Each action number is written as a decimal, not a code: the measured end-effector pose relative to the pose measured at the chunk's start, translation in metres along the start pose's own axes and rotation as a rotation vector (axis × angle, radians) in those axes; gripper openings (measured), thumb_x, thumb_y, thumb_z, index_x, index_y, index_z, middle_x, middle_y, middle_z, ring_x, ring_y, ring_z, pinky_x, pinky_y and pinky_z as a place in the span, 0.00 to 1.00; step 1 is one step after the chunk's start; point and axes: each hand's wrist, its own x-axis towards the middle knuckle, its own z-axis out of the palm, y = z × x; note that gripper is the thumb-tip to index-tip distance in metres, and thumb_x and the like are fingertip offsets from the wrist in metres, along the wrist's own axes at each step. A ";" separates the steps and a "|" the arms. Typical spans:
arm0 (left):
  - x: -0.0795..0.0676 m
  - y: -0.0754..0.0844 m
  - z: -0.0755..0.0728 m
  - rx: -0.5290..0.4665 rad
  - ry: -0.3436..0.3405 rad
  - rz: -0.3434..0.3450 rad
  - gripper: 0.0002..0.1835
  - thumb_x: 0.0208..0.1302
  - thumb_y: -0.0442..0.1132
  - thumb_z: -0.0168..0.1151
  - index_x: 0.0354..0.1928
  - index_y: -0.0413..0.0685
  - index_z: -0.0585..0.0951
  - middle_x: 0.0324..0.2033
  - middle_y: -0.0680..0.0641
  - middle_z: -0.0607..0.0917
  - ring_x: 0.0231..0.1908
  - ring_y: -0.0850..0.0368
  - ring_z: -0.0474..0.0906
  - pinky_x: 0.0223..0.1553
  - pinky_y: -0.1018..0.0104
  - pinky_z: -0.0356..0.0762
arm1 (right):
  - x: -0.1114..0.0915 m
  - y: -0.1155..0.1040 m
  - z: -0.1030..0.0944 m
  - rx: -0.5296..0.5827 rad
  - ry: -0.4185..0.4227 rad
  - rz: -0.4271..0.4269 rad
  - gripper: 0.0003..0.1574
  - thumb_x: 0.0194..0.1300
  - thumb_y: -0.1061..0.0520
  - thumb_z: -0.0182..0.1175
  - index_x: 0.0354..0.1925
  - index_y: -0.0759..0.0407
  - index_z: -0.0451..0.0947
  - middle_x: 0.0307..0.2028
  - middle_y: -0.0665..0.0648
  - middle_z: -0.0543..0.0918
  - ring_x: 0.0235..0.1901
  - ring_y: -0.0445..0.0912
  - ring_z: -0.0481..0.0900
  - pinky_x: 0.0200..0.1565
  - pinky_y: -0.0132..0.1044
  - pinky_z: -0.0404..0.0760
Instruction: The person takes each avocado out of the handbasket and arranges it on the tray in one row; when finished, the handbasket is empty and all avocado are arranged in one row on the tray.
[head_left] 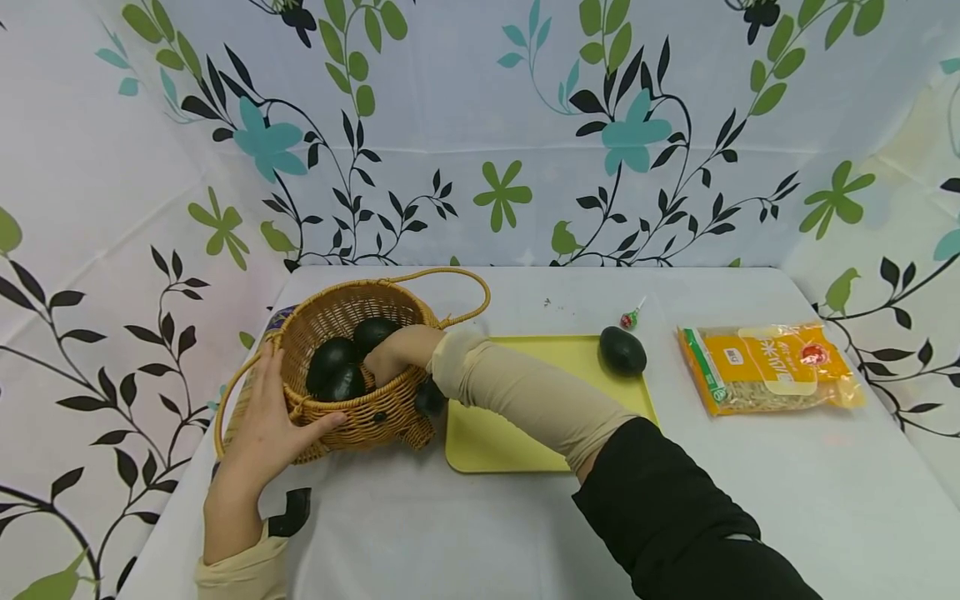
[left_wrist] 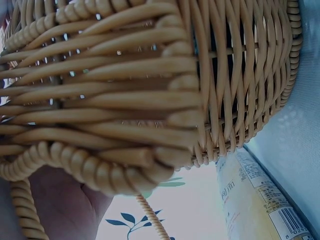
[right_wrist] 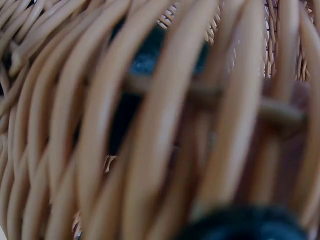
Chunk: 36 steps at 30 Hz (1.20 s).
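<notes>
A wicker basket (head_left: pixel 386 417) with looped handles stands at the left of the table. Several dark green avocados (head_left: pixel 330 360) lie inside it. My right hand (head_left: pixel 401 354) reaches over the rim into the basket, right beside the avocados; its fingertips are hidden, so I cannot tell whether they hold one. My left hand (head_left: pixel 262 425) rests against the basket's near left side, fingers extended upward and thumb stretched along the rim. In the left wrist view, part of that hand (left_wrist: pixel 65 205) shows below the wickerwork. Another avocado (head_left: pixel 622 351) sits on the yellow tray (head_left: pixel 510 437) at its right edge.
A small wrapped lollipop (head_left: pixel 631 317) lies behind the tray. Farther right is an orange packet of dried food (head_left: pixel 772 367). Beside the basket, the left wrist view shows a printed packet with a barcode (left_wrist: pixel 260 195). A patterned cloth (head_left: pixel 570 167) hangs behind the table.
</notes>
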 end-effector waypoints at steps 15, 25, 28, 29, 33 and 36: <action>0.001 0.000 0.003 0.001 0.011 0.009 0.64 0.50 0.61 0.68 0.74 0.51 0.33 0.74 0.46 0.29 0.73 0.34 0.33 0.58 0.24 0.51 | 0.010 -0.015 -0.001 -0.038 -0.133 0.068 0.15 0.72 0.45 0.44 0.47 0.49 0.72 0.40 0.48 0.73 0.34 0.39 0.69 0.35 0.29 0.69; 0.001 0.002 0.003 0.021 0.010 0.001 0.64 0.49 0.62 0.68 0.74 0.50 0.33 0.74 0.46 0.29 0.73 0.33 0.34 0.56 0.24 0.53 | 0.011 -0.018 0.000 -0.096 -0.120 0.111 0.17 0.73 0.48 0.42 0.55 0.47 0.69 0.47 0.48 0.73 0.38 0.40 0.68 0.37 0.29 0.68; 0.001 0.002 0.003 0.023 0.013 0.002 0.64 0.49 0.62 0.68 0.74 0.50 0.33 0.74 0.46 0.29 0.73 0.34 0.34 0.57 0.24 0.52 | 0.012 -0.019 -0.001 -0.111 -0.132 0.119 0.20 0.73 0.49 0.42 0.60 0.48 0.68 0.53 0.48 0.73 0.40 0.40 0.67 0.38 0.30 0.67; 0.001 0.002 0.003 0.021 0.014 0.002 0.64 0.49 0.62 0.68 0.74 0.50 0.33 0.74 0.46 0.29 0.73 0.34 0.34 0.57 0.24 0.52 | 0.012 -0.019 -0.001 -0.115 -0.132 0.125 0.20 0.73 0.49 0.42 0.60 0.47 0.68 0.54 0.48 0.73 0.40 0.40 0.67 0.39 0.29 0.67; 0.001 0.001 0.002 0.021 0.013 0.001 0.64 0.49 0.62 0.68 0.74 0.50 0.33 0.74 0.47 0.29 0.73 0.34 0.33 0.57 0.25 0.52 | 0.012 -0.019 -0.002 -0.107 -0.117 0.144 0.22 0.73 0.48 0.43 0.62 0.47 0.66 0.57 0.47 0.72 0.41 0.39 0.67 0.38 0.29 0.68; 0.000 -0.001 0.002 0.021 0.015 0.000 0.64 0.49 0.62 0.68 0.74 0.49 0.34 0.74 0.47 0.28 0.73 0.34 0.34 0.57 0.25 0.53 | 0.012 -0.016 -0.002 -0.098 -0.086 0.144 0.25 0.71 0.47 0.45 0.64 0.47 0.64 0.58 0.47 0.71 0.41 0.39 0.68 0.38 0.29 0.68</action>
